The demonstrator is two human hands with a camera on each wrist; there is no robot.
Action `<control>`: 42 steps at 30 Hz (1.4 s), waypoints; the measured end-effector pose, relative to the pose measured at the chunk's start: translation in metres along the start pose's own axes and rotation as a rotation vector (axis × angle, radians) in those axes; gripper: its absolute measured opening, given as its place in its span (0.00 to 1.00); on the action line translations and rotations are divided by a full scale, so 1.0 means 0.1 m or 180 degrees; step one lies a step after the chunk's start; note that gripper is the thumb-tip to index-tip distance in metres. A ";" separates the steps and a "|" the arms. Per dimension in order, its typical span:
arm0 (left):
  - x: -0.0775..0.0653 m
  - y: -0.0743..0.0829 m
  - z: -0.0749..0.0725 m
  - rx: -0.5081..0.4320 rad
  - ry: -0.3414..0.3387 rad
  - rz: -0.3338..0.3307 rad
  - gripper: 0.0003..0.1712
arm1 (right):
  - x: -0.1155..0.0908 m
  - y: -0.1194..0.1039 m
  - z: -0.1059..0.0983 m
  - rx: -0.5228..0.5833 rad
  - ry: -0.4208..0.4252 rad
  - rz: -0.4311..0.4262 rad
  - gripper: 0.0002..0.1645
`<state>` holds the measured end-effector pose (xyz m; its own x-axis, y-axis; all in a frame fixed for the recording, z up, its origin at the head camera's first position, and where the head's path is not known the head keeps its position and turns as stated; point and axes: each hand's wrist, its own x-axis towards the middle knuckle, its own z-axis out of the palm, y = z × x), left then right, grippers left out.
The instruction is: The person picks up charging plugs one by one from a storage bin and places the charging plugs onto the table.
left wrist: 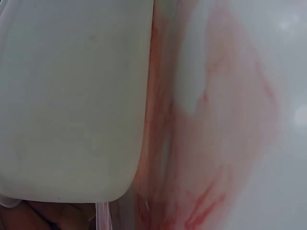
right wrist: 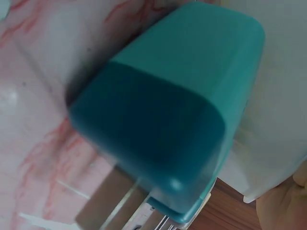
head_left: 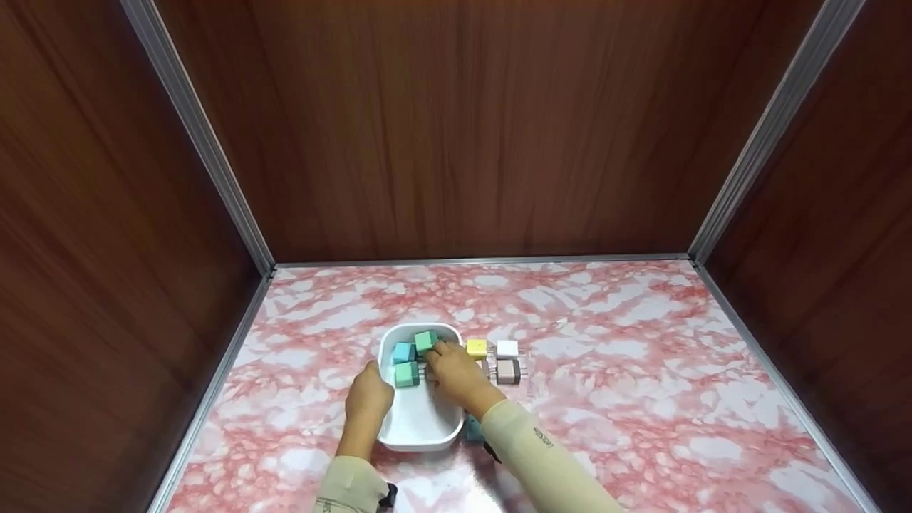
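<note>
A white plastic tub [head_left: 420,420] sits in front, with my left hand [head_left: 369,393] gripping its left rim. Inside its far half lie a blue charger plug [head_left: 403,353] and a light green one [head_left: 406,375]. My right hand [head_left: 456,372] reaches over the right rim and pinches another green charger plug [head_left: 425,341] near the far wall. That hand covers part of the tub's inside. In the left wrist view, the tub's side [left wrist: 72,105] fills the left, with fingers [left wrist: 62,215] below it.
Right of the tub lie a yellow charger plug [head_left: 477,348], a white one [head_left: 507,348] and a pinkish-grey one [head_left: 507,371], prongs pointing right. A teal charger plug [right wrist: 163,96] lies by the tub's right side, under my right forearm. Wood-grain panels [head_left: 470,142] enclose the marbled table [head_left: 641,413].
</note>
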<state>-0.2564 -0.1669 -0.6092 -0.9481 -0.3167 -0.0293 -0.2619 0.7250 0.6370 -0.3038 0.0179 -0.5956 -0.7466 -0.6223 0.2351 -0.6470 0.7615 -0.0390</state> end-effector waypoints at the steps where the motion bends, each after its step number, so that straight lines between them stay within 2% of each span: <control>1: 0.00 0.00 0.00 -0.0007 -0.0003 -0.0001 0.28 | 0.00 0.00 0.01 0.0015 0.0003 0.0001 0.18; 8: -0.02 0.01 -0.02 -0.0063 0.0047 0.0063 0.27 | 0.00 0.03 0.03 0.0094 0.0150 -0.0037 0.19; 19: -0.02 0.00 0.00 -0.0076 0.0070 0.0073 0.27 | 0.00 0.02 0.02 0.0173 0.0089 -0.0002 0.19; 25: -0.02 -0.01 0.01 -0.0033 0.0030 0.0043 0.29 | -0.01 0.01 0.02 0.0083 0.0033 0.0002 0.17; 34: -0.02 0.01 0.01 -0.0023 0.0095 0.0099 0.27 | -0.01 0.01 0.00 -0.0123 -0.0027 -0.0021 0.19; 42: 0.00 -0.01 0.02 -0.0001 0.0071 0.0062 0.29 | -0.01 -0.01 0.02 -0.0162 -0.0142 0.0051 0.17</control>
<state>-0.2560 -0.1665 -0.6116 -0.9487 -0.3161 0.0003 -0.2433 0.7310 0.6375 -0.3022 0.0173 -0.5974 -0.7637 -0.6166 0.1914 -0.6271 0.7789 0.0074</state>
